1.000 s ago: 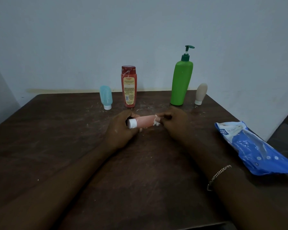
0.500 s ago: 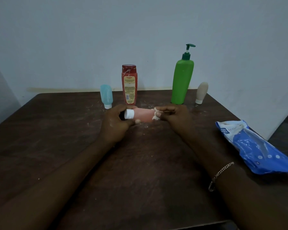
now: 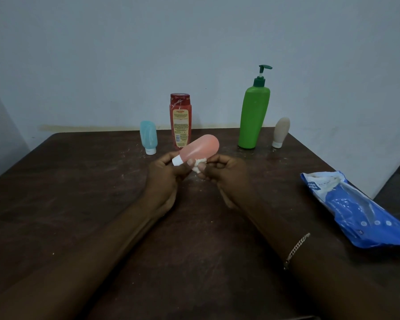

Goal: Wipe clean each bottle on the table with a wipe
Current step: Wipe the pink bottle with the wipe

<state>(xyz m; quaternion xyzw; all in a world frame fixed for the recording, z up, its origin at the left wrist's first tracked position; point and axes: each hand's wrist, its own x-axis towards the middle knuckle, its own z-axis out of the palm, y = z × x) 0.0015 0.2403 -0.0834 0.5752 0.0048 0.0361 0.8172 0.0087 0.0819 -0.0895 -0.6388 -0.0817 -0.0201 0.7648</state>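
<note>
My left hand (image 3: 165, 179) grips a small pink squeeze bottle (image 3: 200, 147) near its white cap, the body tilted up and to the right above the table. A crumpled white wipe (image 3: 198, 166) is pinched in my right hand (image 3: 226, 179), pressed against the bottle's lower side. Standing in a row at the back are a small blue bottle (image 3: 148, 137), a red bottle (image 3: 180, 121), a tall green pump bottle (image 3: 254, 116) and a small beige bottle (image 3: 280, 132).
A blue pack of wet wipes (image 3: 356, 211) lies at the right edge of the dark brown table (image 3: 79, 192). Pale crumbs speckle the tabletop. A plain wall stands right behind the bottles.
The pink bottle has swung from lying level between my hands to pointing up and right. My right hand with the wipe slid from the bottle's far end toward the cap end.
</note>
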